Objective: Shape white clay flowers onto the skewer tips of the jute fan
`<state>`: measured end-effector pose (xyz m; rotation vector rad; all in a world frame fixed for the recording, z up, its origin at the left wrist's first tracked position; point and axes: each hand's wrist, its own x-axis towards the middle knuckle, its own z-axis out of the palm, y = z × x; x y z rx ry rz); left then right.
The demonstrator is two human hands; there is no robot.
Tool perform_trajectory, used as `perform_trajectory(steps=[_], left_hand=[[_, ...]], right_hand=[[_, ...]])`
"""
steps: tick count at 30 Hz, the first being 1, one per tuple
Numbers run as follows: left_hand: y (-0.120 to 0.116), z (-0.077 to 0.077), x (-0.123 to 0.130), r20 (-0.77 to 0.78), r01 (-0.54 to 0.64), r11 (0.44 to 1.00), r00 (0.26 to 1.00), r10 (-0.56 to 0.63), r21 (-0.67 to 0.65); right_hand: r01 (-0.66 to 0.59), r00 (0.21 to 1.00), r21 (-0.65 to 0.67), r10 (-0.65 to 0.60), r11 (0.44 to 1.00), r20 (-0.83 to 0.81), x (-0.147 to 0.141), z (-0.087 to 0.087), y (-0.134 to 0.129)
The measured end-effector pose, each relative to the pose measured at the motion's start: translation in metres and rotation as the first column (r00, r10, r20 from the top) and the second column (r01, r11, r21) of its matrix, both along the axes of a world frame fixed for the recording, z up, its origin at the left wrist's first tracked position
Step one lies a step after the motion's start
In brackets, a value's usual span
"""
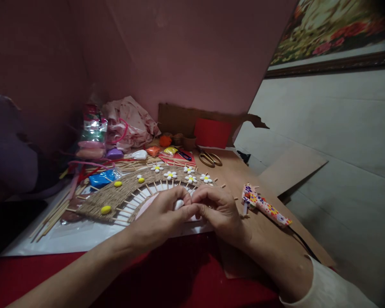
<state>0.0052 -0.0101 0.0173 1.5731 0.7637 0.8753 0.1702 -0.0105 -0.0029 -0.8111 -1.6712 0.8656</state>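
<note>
My left hand point(163, 214) is closed round a small lump of white modelling clay point(179, 204), part of which shows between thumb and forefinger. Against its fingertips, my right hand point(223, 214) is pinched; whatever lies between those fingers is hidden. Behind both hands lies an arch woven of brown twine point(96, 203) over thin wooden sticks. White-petalled flowers with yellow centres, such as this clay flower point(170, 175), sit on its right half. Farther left are yellow ovals, one a yellow clay piece point(105, 209) near the arch's lower end. Another yellow piece has a little white at its edge.
Packets of coloured clay, including a blue packet point(102, 177), lie behind the arch. Scissors point(208, 158) rest on brown cardboard point(231, 171). To the right lies a flower-patterned glue gun point(265, 205) with a black cord. Loose sticks point(51, 214) spread at left on white sheeting.
</note>
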Motion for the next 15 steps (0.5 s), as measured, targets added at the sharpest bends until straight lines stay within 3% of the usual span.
perform_trajectory(steps=[2, 5, 8, 15], left_hand=[[0.001, 0.0023, 0.0005, 0.133, 0.081, 0.977, 0.99, -0.056, -0.197], [0.004, 0.0032, 0.0014, 0.258, 0.102, 0.925, 0.966, -0.004, -0.367], [0.0065, 0.001, 0.0021, 0.302, 0.072, 0.898, 0.951, 0.069, -0.433], [0.0049, 0.0016, 0.0033, 0.404, 0.158, 0.848, 0.912, 0.071, -0.506]], right_hand=[[-0.086, 0.987, -0.148, 0.064, 0.985, -0.146, 0.0002, -0.0015, 0.003], [-0.156, 0.966, -0.223, 0.102, 0.962, -0.239, 0.0012, -0.0036, 0.0077], [-0.16, 0.963, -0.232, 0.101, 0.96, -0.249, 0.0013, -0.0046, 0.0094], [-0.092, 0.98, -0.215, 0.05, 0.972, -0.194, -0.0022, -0.0037, 0.004]])
